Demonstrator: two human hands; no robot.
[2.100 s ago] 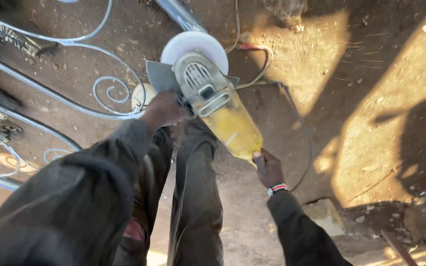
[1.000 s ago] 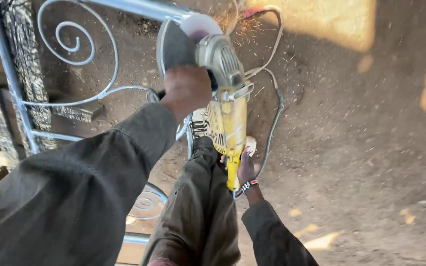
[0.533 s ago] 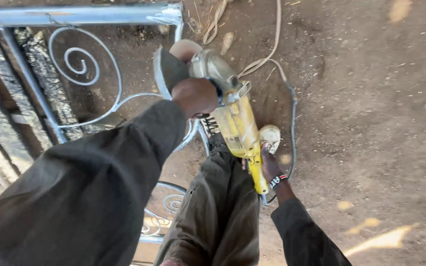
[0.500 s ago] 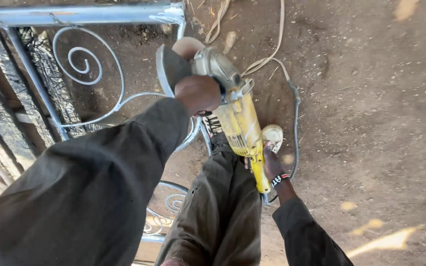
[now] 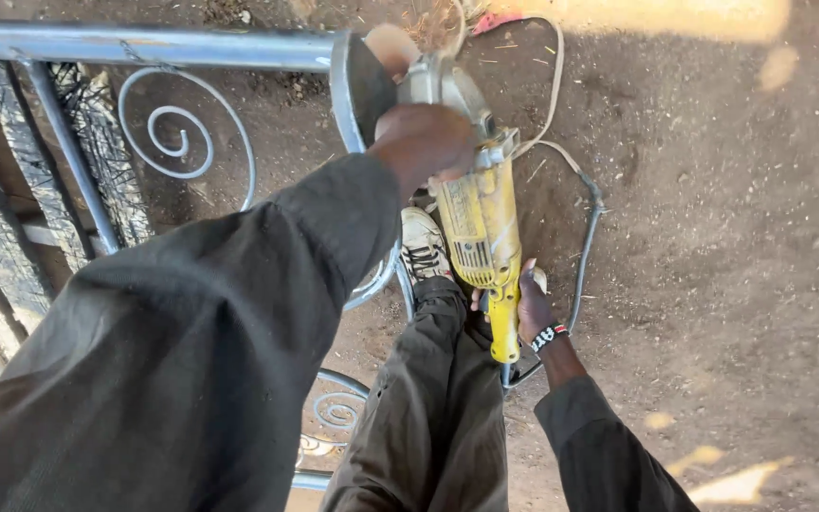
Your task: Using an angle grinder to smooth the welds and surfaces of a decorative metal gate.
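I hold a large yellow angle grinder (image 5: pixel 479 223) with both hands over a grey metal gate frame (image 5: pixel 144 45) lying on the dirt. My left hand (image 5: pixel 421 142) grips the side handle near the grinder's head. My right hand (image 5: pixel 529 305) is closed around the rear handle; a beaded band sits on that wrist. The grinder's disc and dark guard (image 5: pixel 360 83) sit at the end of the top bar of the frame. A few sparks or debris fly at the top near the disc.
The frame has curled scroll ornaments (image 5: pixel 177 137) and upright bars. A grey power cable (image 5: pixel 588 237) loops on the dirt to the right of the grinder. My leg and white shoe (image 5: pixel 423 245) stand below the tool. Charred wood (image 5: pixel 97 161) lies under the frame at left.
The view has shifted so the frame's top bar now sits higher and the grinder's disc meets the bar's end. Both hands keep the same grip on the grinder.
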